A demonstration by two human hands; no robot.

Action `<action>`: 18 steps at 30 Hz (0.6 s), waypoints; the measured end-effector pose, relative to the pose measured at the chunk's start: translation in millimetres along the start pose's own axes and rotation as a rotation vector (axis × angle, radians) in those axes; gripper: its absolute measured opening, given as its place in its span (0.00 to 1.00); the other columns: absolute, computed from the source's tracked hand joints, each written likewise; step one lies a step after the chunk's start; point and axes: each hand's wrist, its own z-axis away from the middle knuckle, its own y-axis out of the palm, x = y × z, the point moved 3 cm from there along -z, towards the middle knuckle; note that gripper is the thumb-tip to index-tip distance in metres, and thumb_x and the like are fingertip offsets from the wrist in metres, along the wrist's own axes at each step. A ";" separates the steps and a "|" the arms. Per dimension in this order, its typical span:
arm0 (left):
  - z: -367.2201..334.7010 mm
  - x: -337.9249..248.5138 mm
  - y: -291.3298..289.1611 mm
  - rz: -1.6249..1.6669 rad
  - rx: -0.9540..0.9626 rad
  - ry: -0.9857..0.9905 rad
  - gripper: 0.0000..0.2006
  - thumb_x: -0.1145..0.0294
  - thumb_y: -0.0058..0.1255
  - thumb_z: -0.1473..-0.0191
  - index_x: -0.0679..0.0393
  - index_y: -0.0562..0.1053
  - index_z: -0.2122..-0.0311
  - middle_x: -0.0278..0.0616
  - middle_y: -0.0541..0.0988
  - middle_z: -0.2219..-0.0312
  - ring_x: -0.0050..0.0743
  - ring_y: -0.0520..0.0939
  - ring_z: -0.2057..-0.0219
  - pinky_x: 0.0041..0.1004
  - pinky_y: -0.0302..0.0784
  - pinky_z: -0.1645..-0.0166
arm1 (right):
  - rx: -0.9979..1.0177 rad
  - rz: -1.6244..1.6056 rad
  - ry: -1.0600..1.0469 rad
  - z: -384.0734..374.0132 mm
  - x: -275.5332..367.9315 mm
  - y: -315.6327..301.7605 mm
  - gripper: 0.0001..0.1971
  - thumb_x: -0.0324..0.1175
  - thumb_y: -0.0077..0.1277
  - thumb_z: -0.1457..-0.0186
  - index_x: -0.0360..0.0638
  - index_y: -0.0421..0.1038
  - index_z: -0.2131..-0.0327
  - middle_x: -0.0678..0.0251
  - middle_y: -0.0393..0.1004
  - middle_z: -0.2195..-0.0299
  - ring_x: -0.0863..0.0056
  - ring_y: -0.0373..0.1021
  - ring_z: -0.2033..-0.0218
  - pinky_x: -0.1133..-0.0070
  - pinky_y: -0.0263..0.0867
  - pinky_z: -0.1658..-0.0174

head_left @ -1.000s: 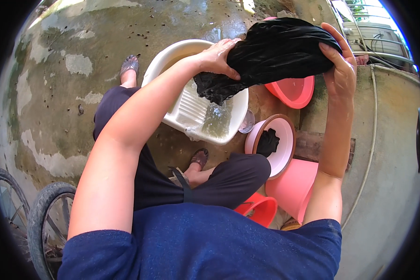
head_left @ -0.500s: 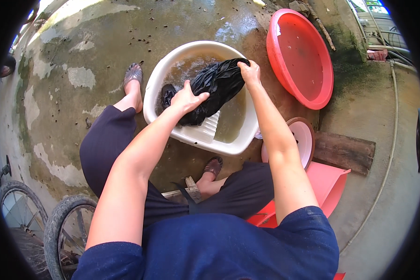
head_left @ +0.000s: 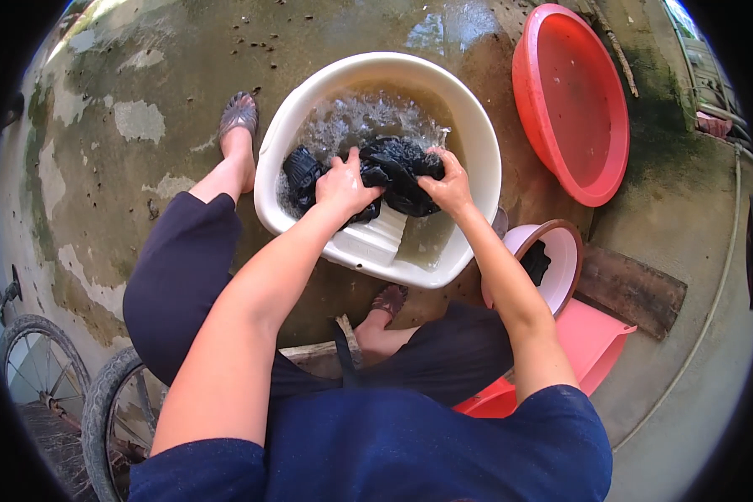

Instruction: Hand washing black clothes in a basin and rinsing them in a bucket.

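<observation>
A wet black garment lies bunched in the murky, splashing water of a white washtub; its exact kind I cannot make out. My left hand grips the cloth at the tub's middle, over the top of the ribbed washboard moulded into the near side. Farther right, my right hand holds the garment's other end, fingers curled round it at the water's surface. Another dark, ribbed-looking part of the cloth rests by the tub's left wall.
A large red basin with water stands at the far right. Nearer are a pink-and-white bucket with dark cloth inside, a wooden board and a pink plastic piece. Spoked wheels stand at the lower left.
The garment, stretched up to the right before, has gone down bunched into the water, which now splashes. My right hand has come lower; my left hand has shifted slightly right.
</observation>
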 end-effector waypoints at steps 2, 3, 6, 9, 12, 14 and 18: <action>1.2 -6.9 4.4 -0.114 0.022 0.053 0.43 0.51 0.57 0.67 0.56 0.52 0.46 0.54 0.67 0.63 0.49 0.76 0.65 0.36 0.72 0.61 | -0.037 0.164 -0.287 31.1 56.2 3.1 0.22 0.32 0.56 0.69 0.45 0.67 0.64 0.60 0.69 0.67 0.58 0.65 0.62 0.73 0.62 0.59; 0.4 -7.2 8.4 -0.078 -0.007 0.074 0.38 0.57 0.55 0.65 0.56 0.54 0.48 0.53 0.67 0.64 0.48 0.76 0.65 0.36 0.72 0.61 | -0.076 0.130 -0.279 39.0 61.0 17.1 0.22 0.33 0.57 0.69 0.45 0.66 0.64 0.60 0.69 0.67 0.57 0.65 0.63 0.72 0.62 0.60; 1.0 5.2 7.1 0.111 0.062 -0.084 0.27 0.66 0.50 0.61 0.60 0.58 0.53 0.52 0.67 0.64 0.49 0.76 0.67 0.37 0.73 0.63 | -0.277 0.099 -0.160 16.3 56.8 59.9 0.19 0.34 0.55 0.69 0.44 0.66 0.67 0.59 0.69 0.70 0.58 0.65 0.66 0.69 0.62 0.62; 4.7 1.4 -1.4 -0.155 -0.045 0.124 0.24 0.63 0.50 0.59 0.61 0.62 0.56 0.51 0.68 0.65 0.47 0.77 0.68 0.36 0.73 0.65 | -0.173 0.284 0.180 -35.4 24.3 83.9 0.19 0.37 0.51 0.66 0.45 0.67 0.65 0.57 0.69 0.67 0.56 0.65 0.63 0.68 0.63 0.59; 5.9 -40.3 11.1 -0.164 -0.058 0.298 0.30 0.52 0.48 0.55 0.52 0.59 0.48 0.51 0.67 0.64 0.46 0.76 0.68 0.37 0.72 0.65 | 0.099 0.467 0.729 -89.0 -96.7 53.1 0.23 0.43 0.45 0.58 0.50 0.65 0.55 0.56 0.66 0.56 0.59 0.63 0.54 0.68 0.60 0.52; 5.6 -33.0 16.3 -0.221 -0.052 0.290 0.31 0.50 0.48 0.55 0.49 0.56 0.46 0.51 0.66 0.63 0.43 0.76 0.67 0.36 0.72 0.64 | 0.018 0.626 0.230 -99.6 -89.0 39.1 0.25 0.46 0.42 0.54 0.52 0.62 0.50 0.57 0.63 0.52 0.59 0.61 0.51 0.69 0.57 0.49; 8.4 -2.5 -0.4 -0.009 -0.028 0.082 0.46 0.48 0.54 0.62 0.52 0.44 0.42 0.53 0.64 0.59 0.46 0.74 0.61 0.35 0.71 0.59 | 0.312 -0.355 0.570 -83.4 -22.6 17.5 0.29 0.42 0.55 0.63 0.42 0.65 0.55 0.53 0.63 0.52 0.58 0.59 0.50 0.71 0.54 0.48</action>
